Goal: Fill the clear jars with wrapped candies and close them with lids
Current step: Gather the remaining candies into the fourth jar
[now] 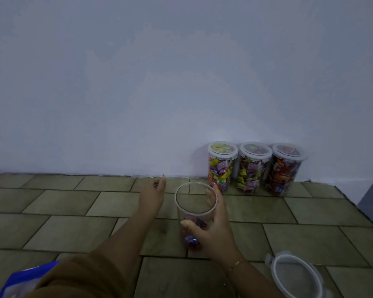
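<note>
— Clear jar point(195, 214)? Where?
— Upright on the floor point(73, 222), a few candies point(192, 239) inside, lidless. Right grip point(211, 231) wraps it; left grip point(153, 194) hovers beside it, loosely spread. Lid point(297, 276) lies near the right edge.

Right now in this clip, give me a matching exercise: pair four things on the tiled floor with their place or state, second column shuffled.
Things:
1. open clear plastic jar
2. three lidded clear jars full of wrapped candies
3. loose round clear lid
4. blue candy bag

Places or states:
A. lined up against the wall
B. bottom left edge of view
C. gripped by the right hand, few candies inside
D. flat on the floor, bottom right

Pairs: 1-C, 2-A, 3-D, 4-B
</note>
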The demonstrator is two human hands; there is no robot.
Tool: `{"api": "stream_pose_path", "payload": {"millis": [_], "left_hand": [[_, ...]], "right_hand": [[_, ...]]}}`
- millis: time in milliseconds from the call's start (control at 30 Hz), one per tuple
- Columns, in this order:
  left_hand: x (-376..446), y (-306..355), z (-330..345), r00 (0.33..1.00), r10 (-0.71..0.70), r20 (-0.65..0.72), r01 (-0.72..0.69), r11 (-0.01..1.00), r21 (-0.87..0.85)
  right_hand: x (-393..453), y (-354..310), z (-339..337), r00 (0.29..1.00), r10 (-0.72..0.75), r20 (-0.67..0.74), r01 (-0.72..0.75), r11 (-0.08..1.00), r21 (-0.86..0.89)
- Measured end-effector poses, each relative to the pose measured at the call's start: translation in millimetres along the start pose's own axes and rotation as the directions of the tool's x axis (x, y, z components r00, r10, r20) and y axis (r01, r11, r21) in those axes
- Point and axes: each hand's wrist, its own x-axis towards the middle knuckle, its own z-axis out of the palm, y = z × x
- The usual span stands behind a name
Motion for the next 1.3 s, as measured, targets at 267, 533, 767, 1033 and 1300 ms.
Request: {"api": "stream_pose_path", "payload": {"millis": [267, 533, 767, 1033, 1300], "left_hand": [[-35, 82, -43, 0.879, -0.223, 0.421, 0.477, 0.397, -0.784], [-94, 130, -61, 0.858, 0.05, 0.511, 0.478, 0.286, -0.831], [-143, 140, -54, 0.904, 0.058, 0.423, 0.359, 0.433, -0.827], [-170, 146, -53, 0.944, 0.097, 0.314, 0.243, 0.438, -0.865], [-177, 148, -55, 0.954, 0.117, 0.275, 0.196, 0.447, -0.872]], "right_hand": [[-17, -12, -7, 0.999, 0.025, 0.036, -0.024, 0.999, -0.03], [-44, -23, -14, 0.999, 0.039, 0.032, -0.037, 0.998, -0.058], [-69, -34, -24, 0.998, 0.045, 0.051, -0.039, 0.993, -0.113], [-86, -39, -34, 0.996, 0.065, 0.064, -0.057, 0.991, -0.122], [-92, -43, -36, 0.991, 0.113, 0.066, -0.106, 0.99, -0.097]]}}
